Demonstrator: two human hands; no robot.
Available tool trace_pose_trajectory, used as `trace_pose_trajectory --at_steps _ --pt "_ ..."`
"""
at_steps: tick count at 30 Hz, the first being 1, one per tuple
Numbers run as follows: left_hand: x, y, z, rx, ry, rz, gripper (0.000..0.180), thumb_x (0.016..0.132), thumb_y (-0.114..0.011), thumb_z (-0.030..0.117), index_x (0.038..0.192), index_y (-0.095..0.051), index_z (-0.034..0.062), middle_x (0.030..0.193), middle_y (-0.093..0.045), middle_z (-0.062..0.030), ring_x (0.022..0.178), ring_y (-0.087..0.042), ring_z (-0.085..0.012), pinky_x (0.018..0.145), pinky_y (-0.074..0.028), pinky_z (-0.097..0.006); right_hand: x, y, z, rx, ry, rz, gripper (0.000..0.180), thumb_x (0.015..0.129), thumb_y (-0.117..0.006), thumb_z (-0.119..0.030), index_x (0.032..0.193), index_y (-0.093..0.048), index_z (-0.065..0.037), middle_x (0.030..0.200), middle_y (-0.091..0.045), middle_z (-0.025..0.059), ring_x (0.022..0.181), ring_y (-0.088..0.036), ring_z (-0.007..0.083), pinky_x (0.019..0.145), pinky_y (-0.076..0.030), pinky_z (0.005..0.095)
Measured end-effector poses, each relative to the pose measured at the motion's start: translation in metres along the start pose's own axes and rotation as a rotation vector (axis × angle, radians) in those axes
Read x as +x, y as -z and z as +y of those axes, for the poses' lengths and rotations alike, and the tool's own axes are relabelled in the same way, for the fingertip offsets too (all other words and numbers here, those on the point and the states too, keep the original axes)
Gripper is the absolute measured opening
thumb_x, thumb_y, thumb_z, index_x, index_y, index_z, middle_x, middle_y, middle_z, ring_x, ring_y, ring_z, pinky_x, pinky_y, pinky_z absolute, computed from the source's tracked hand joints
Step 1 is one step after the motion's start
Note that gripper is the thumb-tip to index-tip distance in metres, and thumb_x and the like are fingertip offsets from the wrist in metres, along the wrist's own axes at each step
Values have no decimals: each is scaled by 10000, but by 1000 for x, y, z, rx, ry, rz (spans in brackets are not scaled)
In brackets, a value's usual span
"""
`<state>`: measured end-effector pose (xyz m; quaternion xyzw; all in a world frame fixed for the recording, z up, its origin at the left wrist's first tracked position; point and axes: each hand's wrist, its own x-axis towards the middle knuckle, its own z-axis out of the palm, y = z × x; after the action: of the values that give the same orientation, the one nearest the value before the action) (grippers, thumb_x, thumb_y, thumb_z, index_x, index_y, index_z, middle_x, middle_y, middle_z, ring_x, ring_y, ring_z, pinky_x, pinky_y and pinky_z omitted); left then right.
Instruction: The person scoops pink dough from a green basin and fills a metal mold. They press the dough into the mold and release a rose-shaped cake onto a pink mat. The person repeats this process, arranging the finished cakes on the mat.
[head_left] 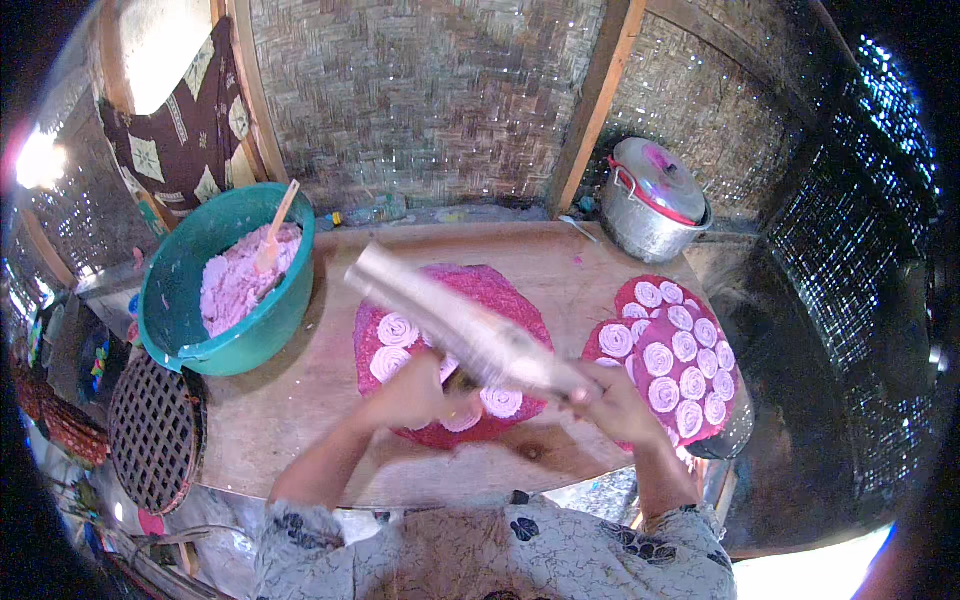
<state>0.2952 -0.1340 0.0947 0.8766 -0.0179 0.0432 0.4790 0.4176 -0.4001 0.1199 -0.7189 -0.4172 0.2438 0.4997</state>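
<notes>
My right hand grips the near right end of a long, pale, rod-like tool, blurred by motion. It slants up to the left above a round pink-red mat, hiding part of it. Low over the same mat, my left hand is closed beside a small brownish part that I cannot make out. Coiled swirls of pale pink dough lie on the mat around my left hand. More such swirls cover the overlapping pink-red mats to the right.
A green basin at the left holds pale pink dough and a spatula. A lidded metal pot stands at the back right. A dark lattice-woven tray is by the table's left edge. A woven wall rises behind.
</notes>
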Motion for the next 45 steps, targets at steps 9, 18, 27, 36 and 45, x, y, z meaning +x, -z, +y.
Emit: trace_pose_trajectory --at_steps 9,18,27,36,45 --pt "-107 -68 -6 -802 470 -263 176 931 -612 255 852 -535 118 594 -498 -14 511 -479 -80 472 -410 -247 71 -82 83 177 -353 -491 408 1001 -458 -382 1168 -639 -57 903 -666 42 871 -621 159 818 -507 355" --pt "-139 54 -38 -483 450 -382 205 897 -620 235 1051 -547 123 743 -617 -74 669 -612 -198 584 -496 -345 105 -192 -113 68 1302 -621 710 876 -636 -407 1408 -366 -22 1179 -561 199 1031 -580 345 890 -477 438" --pt "-204 163 -17 509 207 -335 337 851 -641 208 1159 -551 107 910 -673 -114 859 -657 -275 734 -527 -396 133 -250 -200 -174 1113 -546 448 896 -642 -208 1249 -421 -41 1004 -593 190 900 -631 332 697 -529 440" --pt "-273 273 -27 486 165 688 271 813 -679 108 1072 -614 60 976 -654 -53 900 -625 -181 800 -511 -343 226 -197 -245 636 859 416 165 1025 -437 -248 1065 -372 -103 637 -437 20 406 -410 102 361 -416 310" --pt "-221 353 -65 -440 -706 1433 278 904 -632 81 1164 -616 -16 1089 -645 -98 945 -624 -173 862 -492 -314 373 -356 -154 778 -87 52 635 915 -418 -672 971 -553 -54 945 -640 109 851 -626 216 731 -489 405"
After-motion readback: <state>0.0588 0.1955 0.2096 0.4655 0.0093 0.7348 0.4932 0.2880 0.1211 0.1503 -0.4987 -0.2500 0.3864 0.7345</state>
